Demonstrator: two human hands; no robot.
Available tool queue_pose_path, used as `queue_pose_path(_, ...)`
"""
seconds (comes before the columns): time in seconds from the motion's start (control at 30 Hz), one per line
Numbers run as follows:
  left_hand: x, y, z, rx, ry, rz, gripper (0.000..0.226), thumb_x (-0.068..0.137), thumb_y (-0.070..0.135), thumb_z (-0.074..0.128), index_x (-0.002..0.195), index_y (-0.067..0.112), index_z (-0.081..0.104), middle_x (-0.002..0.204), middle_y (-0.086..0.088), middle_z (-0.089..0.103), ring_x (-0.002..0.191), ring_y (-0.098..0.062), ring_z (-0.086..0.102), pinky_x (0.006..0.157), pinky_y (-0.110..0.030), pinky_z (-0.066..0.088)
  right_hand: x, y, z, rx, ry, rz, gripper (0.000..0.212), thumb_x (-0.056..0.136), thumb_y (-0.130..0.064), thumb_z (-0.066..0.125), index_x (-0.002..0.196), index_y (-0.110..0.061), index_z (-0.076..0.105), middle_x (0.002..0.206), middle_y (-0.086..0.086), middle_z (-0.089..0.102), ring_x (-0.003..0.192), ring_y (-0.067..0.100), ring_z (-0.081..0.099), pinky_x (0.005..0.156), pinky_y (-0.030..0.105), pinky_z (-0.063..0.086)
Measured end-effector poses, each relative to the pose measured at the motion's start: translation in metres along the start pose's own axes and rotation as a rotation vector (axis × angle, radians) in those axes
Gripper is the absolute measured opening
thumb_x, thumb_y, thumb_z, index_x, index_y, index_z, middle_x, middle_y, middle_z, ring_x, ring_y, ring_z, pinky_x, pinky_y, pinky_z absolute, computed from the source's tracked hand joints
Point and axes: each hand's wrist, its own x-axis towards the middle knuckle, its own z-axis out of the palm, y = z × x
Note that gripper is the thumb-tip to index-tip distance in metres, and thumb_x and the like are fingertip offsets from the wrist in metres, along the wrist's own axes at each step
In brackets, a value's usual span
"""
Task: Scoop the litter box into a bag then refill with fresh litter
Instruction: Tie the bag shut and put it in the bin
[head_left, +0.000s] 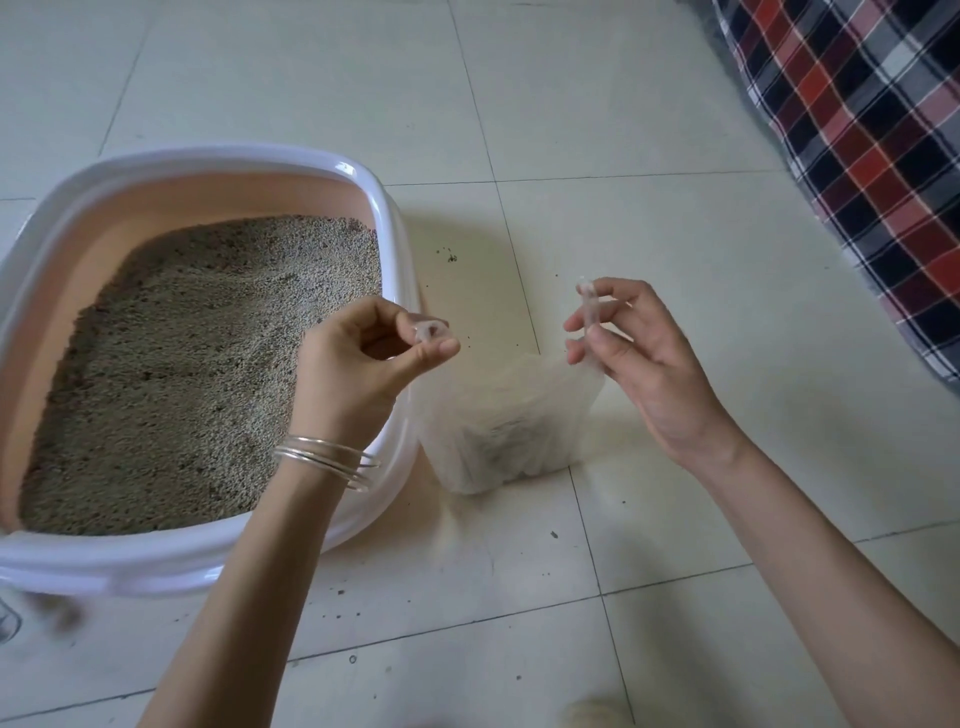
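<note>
Both hands, left (376, 353) and right (631, 353), pinched the plastic bag's (506, 421) handles; between them it held scooped litter, refilling apparently remained

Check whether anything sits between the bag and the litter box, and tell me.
Nothing visible does. The bag sits on the floor tiles right against the litter box and its white outer wall. The left hand and right hand each pinch a bag handle above it.
</note>
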Motion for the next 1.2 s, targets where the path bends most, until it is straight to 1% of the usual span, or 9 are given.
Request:
queue_pose_path(0.1,0.002,-0.001,0.000,-0.016,-0.006,0.028,0.025,0.064,-0.006,0.072,0.065,0.006,0.051,0.059,0.009,0.068,0.069,-0.002,0.067,0.063,-0.012,0.050,0.000,0.005,0.003,-0.129,-0.052,-0.019,0.029,0.093,-0.009,0.046,0.115,-0.027,0.050,0.089,0.001,0.058,0.069,0.014,0.057,0.091,0.040,0.049)
queue_pose_path(0.23,0.007,-0.005,-0.004,0.129,0.053,0.076,0.028,0.062,0.004,0.077,0.064,0.012,0.051,0.055,0.013,0.065,0.057,0.001,0.063,0.058,-0.010,0.048,0.002,0.009,0.001,-0.124,-0.031,0.035,0.028,0.094,0.009,0.039,0.103,-0.018,0.041,0.076,-0.001,0.067,0.055,0.012,0.051,0.068,0.027,0.051)
queue_pose_path(0.4,0.008,-0.004,0.010,-0.031,-0.180,-0.019,0.016,0.070,0.018,0.062,0.071,0.007,0.050,0.055,0.001,0.057,0.050,-0.013,0.058,0.057,-0.019,0.051,0.004,0.015,0.011,-0.165,0.022,0.072,0.025,0.093,0.002,0.049,0.084,-0.015,0.033,0.081,0.006,0.072,0.054,0.016,0.057,0.053,0.023,0.043)
queue_pose_path(0.53,0.006,-0.016,0.025,-0.016,-0.278,-0.100,0.010,0.084,0.014,0.052,0.079,0.007,0.058,0.056,0.005,0.054,0.042,-0.008,0.051,0.050,-0.017,0.045,0.003,0.017,0.026,-0.242,0.010,0.061,0.024,0.090,-0.006,0.058,0.080,-0.014,0.038,0.077,0.001,0.073,0.056,0.018,0.064,0.053,0.022,0.047)
queue_pose_path(0.6,0.006,-0.021,0.029,-0.046,-0.279,-0.147,0.007,0.088,0.006,0.050,0.090,0.006,0.056,0.053,0.005,0.057,0.042,-0.006,0.046,0.047,-0.014,0.041,0.003,0.016,0.032,-0.313,-0.005,0.005,0.027,0.089,-0.007,0.060,0.078,-0.017,0.038,0.071,-0.005,0.071,0.052,0.008,0.063,0.051,0.017,0.047)
queue_pose_path(0.77,0.009,-0.028,0.029,-0.190,-0.250,-0.322,0.034,0.084,0.002,0.055,0.115,0.004,0.041,0.049,-0.001,0.060,0.040,-0.007,0.041,0.044,-0.013,0.036,0.002,0.017,0.035,-0.416,0.009,-0.158,0.029,0.087,-0.005,0.063,0.080,-0.017,0.037,0.070,0.004,0.071,0.054,0.001,0.062,0.051,0.015,0.048)
queue_pose_path(0.9,0.013,-0.030,0.025,-0.171,-0.329,-0.353,0.015,0.083,0.003,0.056,0.096,0.005,0.050,0.050,0.000,0.061,0.041,-0.007,0.041,0.043,-0.013,0.035,0.000,0.020,0.035,-0.442,-0.031,-0.207,0.033,0.086,-0.008,0.064,0.079,-0.024,0.036,0.067,0.003,0.069,0.058,0.004,0.065,0.050,0.018,0.050)
queue_pose_path(1.07,0.013,-0.033,0.027,-0.145,-0.337,-0.383,0.011,0.083,0.004,0.055,0.076,0.008,0.049,0.048,0.002,0.059,0.039,-0.005,0.040,0.041,-0.011,0.033,0.000,0.024,0.033,-0.377,-0.143,-0.253,0.024,0.085,-0.001,0.063,0.097,-0.020,0.055,0.075,-0.022,0.063,0.065,0.003,0.067,0.062,0.010,0.048)
queue_pose_path(1.2,0.013,-0.036,0.030,-0.095,-0.333,-0.367,0.010,0.086,0.006,0.053,0.078,0.007,0.048,0.045,0.002,0.057,0.035,-0.004,0.036,0.037,-0.011,0.029,0.002,0.023,0.030,-0.317,-0.193,-0.203,0.006,0.083,0.000,0.064,0.089,-0.002,0.061,0.077,-0.007,0.070,0.057,0.010,0.065,0.060,0.010,0.046)
